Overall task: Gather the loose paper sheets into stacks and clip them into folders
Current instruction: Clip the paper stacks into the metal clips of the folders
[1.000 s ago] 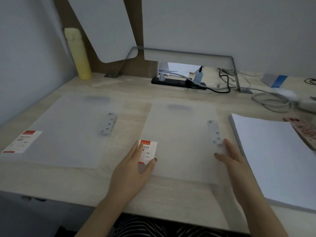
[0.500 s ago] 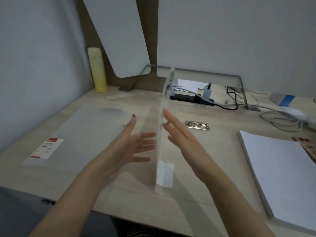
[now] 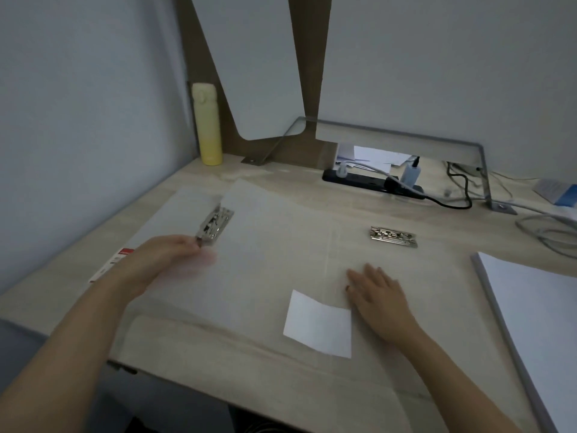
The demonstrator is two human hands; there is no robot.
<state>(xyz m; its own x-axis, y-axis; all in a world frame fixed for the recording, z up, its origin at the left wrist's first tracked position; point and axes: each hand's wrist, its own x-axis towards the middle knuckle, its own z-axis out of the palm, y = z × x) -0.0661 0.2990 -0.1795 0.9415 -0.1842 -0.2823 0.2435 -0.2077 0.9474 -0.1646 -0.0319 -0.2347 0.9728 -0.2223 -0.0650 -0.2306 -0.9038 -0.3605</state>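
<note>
A translucent folder lies spread open in the middle of the desk. Its cover is flipped to the left, showing the blank back of a white label. The folder's metal clip sits on the inner right half. My right hand presses flat on that half, just right of the fold. My left hand is at the cover's left edge, with fingertips blurred beneath the translucent sheet. A second folder lies partly under the cover, its clip beside my left fingers. A white paper stack rests at the right.
A yellow bottle stands at the back left against the wall. A black power strip with plugs and loose cables runs along the back right. The desk's front edge is close to me.
The middle folder's cover swung from closed, through upright, to flat on the left. My right hand came down onto the inner half, and my left hand moved left with the cover.
</note>
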